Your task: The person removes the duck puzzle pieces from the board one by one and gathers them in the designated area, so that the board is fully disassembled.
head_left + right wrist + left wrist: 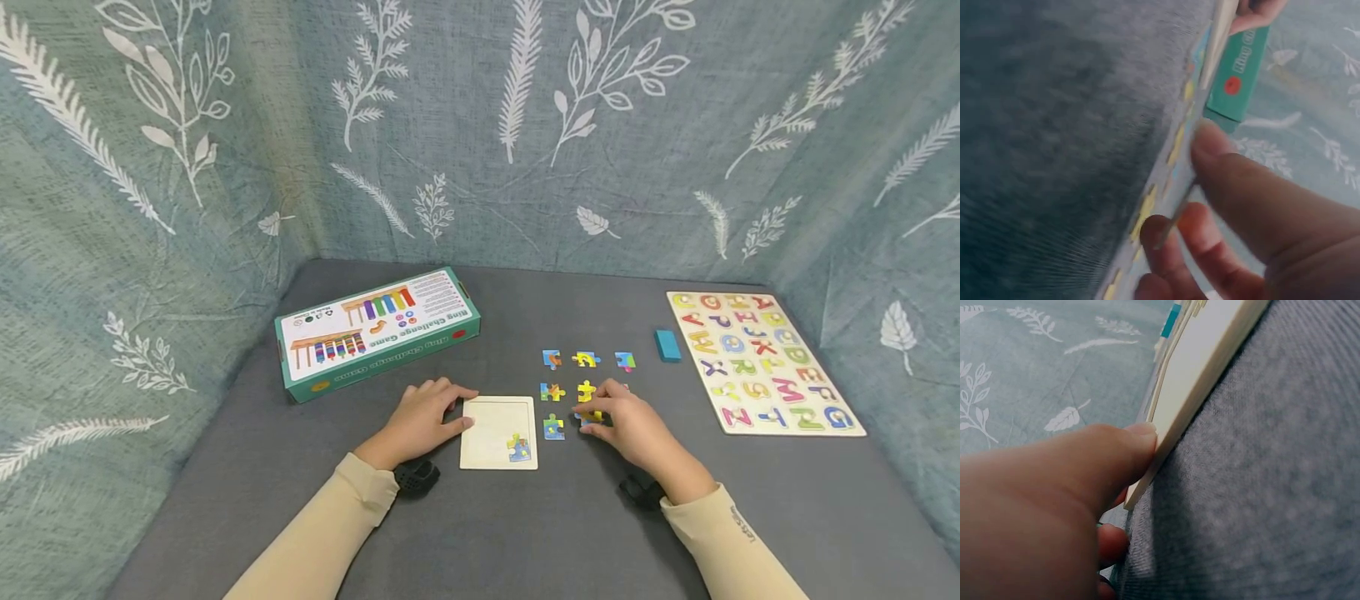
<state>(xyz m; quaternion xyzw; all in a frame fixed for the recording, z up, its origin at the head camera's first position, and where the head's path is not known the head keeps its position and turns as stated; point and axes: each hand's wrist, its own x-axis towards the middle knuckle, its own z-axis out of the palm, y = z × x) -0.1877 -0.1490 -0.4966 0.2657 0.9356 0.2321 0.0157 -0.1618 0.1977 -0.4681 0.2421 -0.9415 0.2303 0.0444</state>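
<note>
My right hand (pixel 630 425) pinches a yellow and blue jigsaw piece (pixel 588 417) between thumb and fingertips; in the right wrist view the piece (pixel 1175 215) shows as a thin edge-on strip. Thumb and forefinger of my left hand (pixel 423 421) rest at the left edge and upper left corner of a square wooden puzzle tray (pixel 487 433). One yellow and blue piece (pixel 519 447) lies in the tray's lower right corner. Between tray and right hand lie several loose pieces, among them a blue one (pixel 553 427) and a yellow one (pixel 586 391).
A green Ring Challenge Game box (pixel 378 333) lies at the back left. On the right is a wooden alphabet board (pixel 765 362) with coloured letters, and a teal block (pixel 667 345) beside it. A leaf-patterned cloth (pixel 480 125) hangs behind the grey table.
</note>
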